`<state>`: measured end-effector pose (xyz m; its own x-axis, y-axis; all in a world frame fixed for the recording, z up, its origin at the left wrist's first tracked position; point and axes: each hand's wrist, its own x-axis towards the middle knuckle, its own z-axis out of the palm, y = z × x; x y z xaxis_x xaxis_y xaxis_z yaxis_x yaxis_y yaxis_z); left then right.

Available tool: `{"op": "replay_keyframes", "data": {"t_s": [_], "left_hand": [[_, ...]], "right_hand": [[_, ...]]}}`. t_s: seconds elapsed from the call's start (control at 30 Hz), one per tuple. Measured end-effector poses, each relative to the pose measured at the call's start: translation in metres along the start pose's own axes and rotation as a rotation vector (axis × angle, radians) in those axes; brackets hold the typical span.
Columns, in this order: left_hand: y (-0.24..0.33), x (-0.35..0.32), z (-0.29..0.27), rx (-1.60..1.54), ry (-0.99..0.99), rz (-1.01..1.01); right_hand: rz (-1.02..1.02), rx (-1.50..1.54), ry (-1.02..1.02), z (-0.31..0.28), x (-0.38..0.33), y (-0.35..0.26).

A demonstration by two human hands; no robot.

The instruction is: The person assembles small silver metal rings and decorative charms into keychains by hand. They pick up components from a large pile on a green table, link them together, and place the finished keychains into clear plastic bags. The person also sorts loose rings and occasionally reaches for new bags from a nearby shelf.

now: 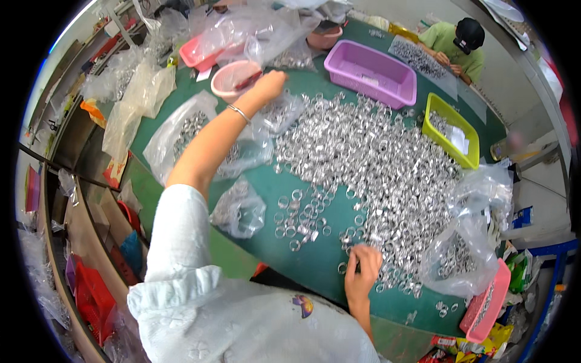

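Note:
A large heap of silvery metal rings [363,139] covers the middle and right of the green table [266,257]. My left arm stretches far across, and my left hand [269,86] is over the heap's far left edge, beside a pink bowl [227,78] with a red thing in it. Its fingers look curled in; what they hold, if anything, is hidden. At the heap's near edge my right hand [362,270] has its fingers bent and pressed together among the rings, and I cannot make out what is in them. A loose group of rings [305,212] lies left of it.
Clear plastic bags of rings [239,209] lie at left, another bag [463,257] at right. A purple basket [369,72], a yellow-green basket [451,130] and a pink tray [487,302] edge the heap. Across the table a person in green [457,48] handles small parts.

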<state>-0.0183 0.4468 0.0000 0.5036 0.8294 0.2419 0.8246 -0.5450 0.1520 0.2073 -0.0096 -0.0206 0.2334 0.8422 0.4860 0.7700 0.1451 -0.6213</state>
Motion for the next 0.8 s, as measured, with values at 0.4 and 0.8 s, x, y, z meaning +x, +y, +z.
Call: {"op": "replay_keyframes", "data": {"t_s": [0.4,0.8], "left_hand": [[-0.016,0.052,0.055,-0.132,-0.344,-0.05],[0.006,0.069,0.074,-0.214,-0.232,0.111]], "right_hand": [[0.101,-0.06,0.103,-0.007,-0.012,0.021],[0.089,-0.035,0.039,-0.008,-0.009,0.025]]}}
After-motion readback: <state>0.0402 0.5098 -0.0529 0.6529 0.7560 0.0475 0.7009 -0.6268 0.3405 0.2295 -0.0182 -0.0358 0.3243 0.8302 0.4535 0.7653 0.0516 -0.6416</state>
